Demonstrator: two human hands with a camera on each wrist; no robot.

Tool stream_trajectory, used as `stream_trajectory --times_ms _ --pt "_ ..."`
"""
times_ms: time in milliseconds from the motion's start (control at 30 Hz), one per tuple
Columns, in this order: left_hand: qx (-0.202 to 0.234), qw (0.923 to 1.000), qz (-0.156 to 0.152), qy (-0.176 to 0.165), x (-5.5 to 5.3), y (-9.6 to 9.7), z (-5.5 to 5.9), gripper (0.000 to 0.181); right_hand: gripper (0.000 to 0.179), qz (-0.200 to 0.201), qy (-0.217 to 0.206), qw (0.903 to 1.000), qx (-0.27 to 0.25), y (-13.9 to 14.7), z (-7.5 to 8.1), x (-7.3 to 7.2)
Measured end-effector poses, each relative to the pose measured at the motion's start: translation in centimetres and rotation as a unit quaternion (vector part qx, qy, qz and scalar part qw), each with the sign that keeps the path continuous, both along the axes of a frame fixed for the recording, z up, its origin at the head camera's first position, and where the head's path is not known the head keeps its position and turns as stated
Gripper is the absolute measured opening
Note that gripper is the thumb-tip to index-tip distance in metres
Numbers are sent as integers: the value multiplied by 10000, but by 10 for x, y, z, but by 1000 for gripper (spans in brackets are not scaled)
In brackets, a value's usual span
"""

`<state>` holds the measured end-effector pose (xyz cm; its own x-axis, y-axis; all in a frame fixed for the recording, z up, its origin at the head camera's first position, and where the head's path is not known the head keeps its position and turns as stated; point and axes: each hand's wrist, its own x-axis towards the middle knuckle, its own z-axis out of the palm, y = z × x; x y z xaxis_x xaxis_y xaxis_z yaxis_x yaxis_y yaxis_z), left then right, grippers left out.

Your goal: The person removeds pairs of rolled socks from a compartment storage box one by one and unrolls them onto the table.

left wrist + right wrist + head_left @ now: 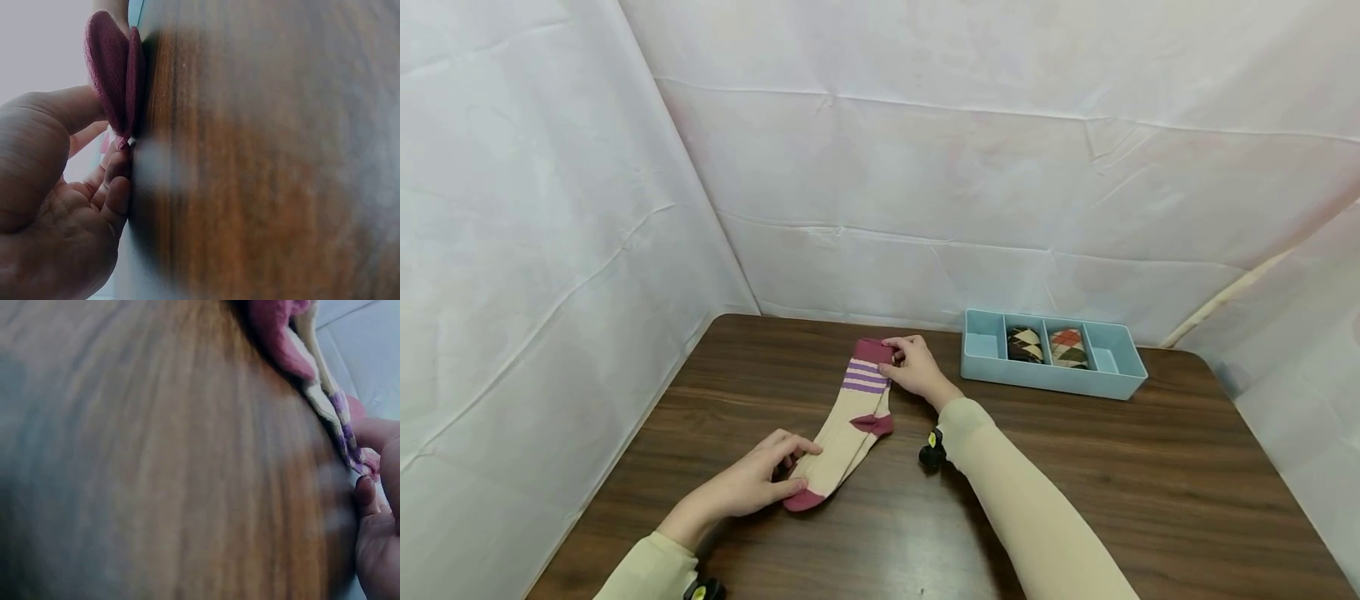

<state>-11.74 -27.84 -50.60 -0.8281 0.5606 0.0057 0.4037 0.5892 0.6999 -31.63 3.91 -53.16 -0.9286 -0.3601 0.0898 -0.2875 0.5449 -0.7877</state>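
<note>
A pair of cream socks (842, 422), with maroon cuffs, heels and toes and purple stripes, lies stacked flat and slanting on the table. At the toe end my left hand (752, 477) pinches the socks, thumb on the upper toe and curled fingers along the left edge. The maroon toes (112, 69) show as two layers in the left wrist view. Up at the cuff, my right hand (917, 369) pinches the right edge between thumb and fingers. A striped sock edge (342, 422) runs to those fingertips in the right wrist view.
A light blue divided tray (1052, 379) stands at the back right. Its middle compartments hold a dark argyle rolled item (1025, 345) and a red-and-green one (1068, 348). White cloth walls (940, 167) enclose the brown wooden table (1075, 467) at the back and sides.
</note>
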Motion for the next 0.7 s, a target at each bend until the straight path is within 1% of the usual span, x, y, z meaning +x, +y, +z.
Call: stream_trajectory --times_ms 67,167,333,433,567,700 --pt "10 10000 16 15 0 1 0 41 48 -5 -13 10000 18 1 1 -1" --pt "-27 10000 49 39 1 1 0 41 48 29 24 10000 64 2 2 -2" --pt "-114 9999 92 56 3 1 0 41 46 102 208 9997 96 2 0 -3" --pt "-167 9997 112 118 4 2 0 41 46 82 240 9996 -100 3 -2 -3" --pt "-248 9994 142 199 5 2 1 40 45 71 68 9984 -565 4 -4 -2" --pt "-205 9996 136 161 7 3 2 41 40 168 -60 9968 -776 7 -5 -1"
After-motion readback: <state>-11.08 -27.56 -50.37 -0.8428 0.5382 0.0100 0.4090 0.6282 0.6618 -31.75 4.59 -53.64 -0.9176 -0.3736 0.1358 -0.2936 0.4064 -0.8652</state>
